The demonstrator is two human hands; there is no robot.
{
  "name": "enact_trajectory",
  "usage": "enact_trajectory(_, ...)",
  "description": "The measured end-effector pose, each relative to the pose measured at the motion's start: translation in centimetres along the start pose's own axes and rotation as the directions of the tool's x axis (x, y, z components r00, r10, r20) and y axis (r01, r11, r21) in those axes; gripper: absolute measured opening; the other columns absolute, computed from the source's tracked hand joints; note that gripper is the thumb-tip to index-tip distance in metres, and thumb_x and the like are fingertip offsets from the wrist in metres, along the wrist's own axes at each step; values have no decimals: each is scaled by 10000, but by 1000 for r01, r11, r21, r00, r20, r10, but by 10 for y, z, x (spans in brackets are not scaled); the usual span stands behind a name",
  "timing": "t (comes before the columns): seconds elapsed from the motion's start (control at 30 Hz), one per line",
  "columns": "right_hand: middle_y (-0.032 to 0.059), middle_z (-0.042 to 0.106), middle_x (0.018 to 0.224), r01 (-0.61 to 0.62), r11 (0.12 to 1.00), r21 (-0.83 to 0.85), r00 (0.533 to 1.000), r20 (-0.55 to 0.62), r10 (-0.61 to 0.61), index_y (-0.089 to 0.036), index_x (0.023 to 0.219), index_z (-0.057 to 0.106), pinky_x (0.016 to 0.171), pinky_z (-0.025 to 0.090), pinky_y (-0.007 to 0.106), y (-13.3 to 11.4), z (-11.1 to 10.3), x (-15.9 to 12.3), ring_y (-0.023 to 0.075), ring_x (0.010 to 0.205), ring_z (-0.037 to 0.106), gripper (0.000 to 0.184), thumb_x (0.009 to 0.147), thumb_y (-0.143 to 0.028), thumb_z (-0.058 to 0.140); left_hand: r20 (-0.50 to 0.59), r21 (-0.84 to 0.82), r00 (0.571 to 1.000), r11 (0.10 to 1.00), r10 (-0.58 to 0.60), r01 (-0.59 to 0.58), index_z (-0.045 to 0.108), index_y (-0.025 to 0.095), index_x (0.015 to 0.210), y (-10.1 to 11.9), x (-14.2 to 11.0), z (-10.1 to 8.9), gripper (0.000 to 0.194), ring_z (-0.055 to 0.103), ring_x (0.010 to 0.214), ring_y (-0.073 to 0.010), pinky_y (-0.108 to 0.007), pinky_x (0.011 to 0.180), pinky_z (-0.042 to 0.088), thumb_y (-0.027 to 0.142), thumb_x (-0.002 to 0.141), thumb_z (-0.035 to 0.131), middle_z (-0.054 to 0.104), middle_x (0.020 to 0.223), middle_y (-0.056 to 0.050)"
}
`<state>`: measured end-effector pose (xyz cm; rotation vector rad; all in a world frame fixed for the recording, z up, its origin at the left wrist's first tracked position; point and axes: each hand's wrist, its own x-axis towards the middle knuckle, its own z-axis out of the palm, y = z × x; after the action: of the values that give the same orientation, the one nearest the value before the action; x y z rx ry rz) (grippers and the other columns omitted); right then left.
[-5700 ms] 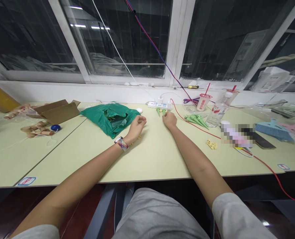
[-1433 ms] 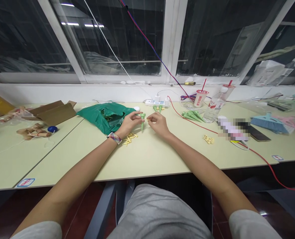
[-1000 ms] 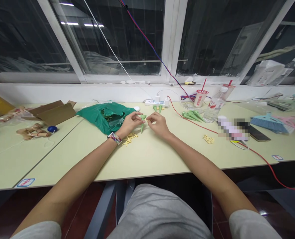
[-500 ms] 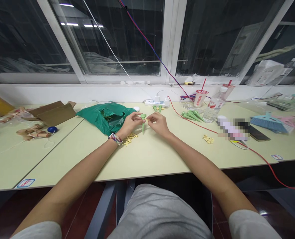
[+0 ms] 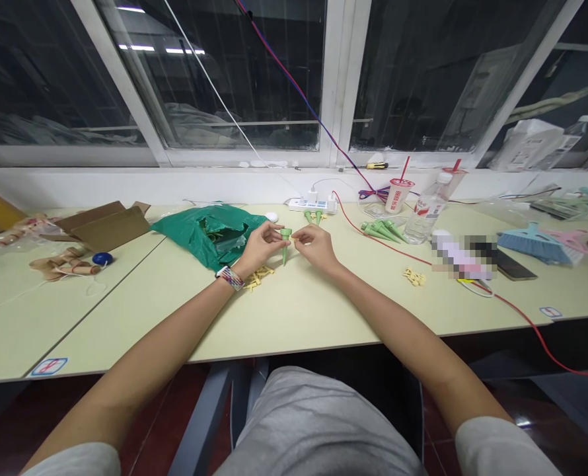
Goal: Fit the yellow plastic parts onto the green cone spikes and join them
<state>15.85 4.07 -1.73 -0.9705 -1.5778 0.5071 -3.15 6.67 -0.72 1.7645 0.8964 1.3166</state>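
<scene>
My left hand (image 5: 259, 246) pinches a small green cone-shaped spike (image 5: 285, 243) by its wide top, tip pointing down, just above the pale table (image 5: 298, 311). My right hand (image 5: 315, 246) is closed in a pinch right beside the spike's top, holding a tiny yellowish piece I can barely see. A small heap of yellow plastic pieces (image 5: 257, 276) lies under my left wrist. Two more green spikes (image 5: 312, 215) stand by the white power strip (image 5: 312, 205). A bunch of green spikes (image 5: 383, 231) lies to the right.
An open green plastic bag (image 5: 207, 231) lies left of my hands. A cardboard box (image 5: 106, 223) and wooden toys (image 5: 63, 262) sit far left. A cup with a straw (image 5: 396, 195), a water bottle (image 5: 427, 207), a red cable (image 5: 516, 315), more yellow pieces (image 5: 415, 277) and a phone (image 5: 509, 264) are on the right.
Since 5.7 s ago both hands came together at the table's middle and the left took up a green spike. Over the last second they barely move.
</scene>
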Motion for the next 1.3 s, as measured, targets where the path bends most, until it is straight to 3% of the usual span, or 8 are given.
enact_trajectory(0.1, 23, 734, 893, -140, 976, 167, 989, -26, 146, -201, 856, 752, 822, 602, 318, 6, 3, 4, 173, 811, 709, 139, 733, -187, 689, -10, -18, 1000, 1000, -17, 17, 687, 183, 1056, -1, 1, 0, 567, 720, 855, -205, -368, 859, 599, 363, 601, 975, 733, 881, -35)
enact_trajectory(0.23, 7, 733, 759, -318, 862, 395, 943, 38, 331, -192, 848, 730, 765, 619, 340, 14, 5, 6, 168, 696, 703, 181, 692, -262, 788, 1, -116, 996, 989, -94, 93, 700, 179, 1100, -5, 1, -1, 554, 736, 889, -212, -389, 888, 611, 405, 661, 953, 759, 919, -56)
enact_trajectory(0.37, 24, 737, 703, -400, 775, 488, 910, 109, 401, -182, 830, 726, 766, 627, 343, 16, 4, 5, 173, 702, 714, 251, 664, -307, 868, 5, -196, 989, 970, -145, 143, 708, 179, 1094, -4, 0, -1, 546, 740, 873, -203, -384, 882, 620, 418, 671, 957, 764, 886, -47)
enact_trajectory(0.73, 13, 708, 679, -195, 926, 322, 980, 108, 169, -180, 797, 747, 679, 542, 307, 13, -3, 4, 155, 647, 651, 209, 707, -363, 788, 42, -305, 968, 919, -249, 250, 684, 164, 924, 7, -2, -1, 560, 755, 815, -204, -433, 902, 630, 363, 523, 1020, 777, 834, -47)
enact_trajectory(1.0, 21, 714, 682, -174, 923, 343, 982, 126, 138, -177, 786, 751, 697, 562, 324, 11, -5, 5, 168, 655, 668, 181, 699, -333, 778, 51, -291, 973, 929, -225, 230, 666, 167, 907, 12, -4, 1, 574, 765, 790, -217, -455, 881, 645, 393, 519, 1024, 778, 806, -41)
enact_trajectory(1.3, 26, 720, 676, -200, 916, 348, 977, 135, 162, -175, 764, 750, 705, 590, 336, 6, -8, 5, 171, 653, 671, 220, 667, -357, 826, 74, -232, 981, 953, -180, 192, 653, 177, 941, 4, -3, -2, 562, 772, 801, -227, -454, 876, 650, 403, 572, 1011, 788, 806, -51)
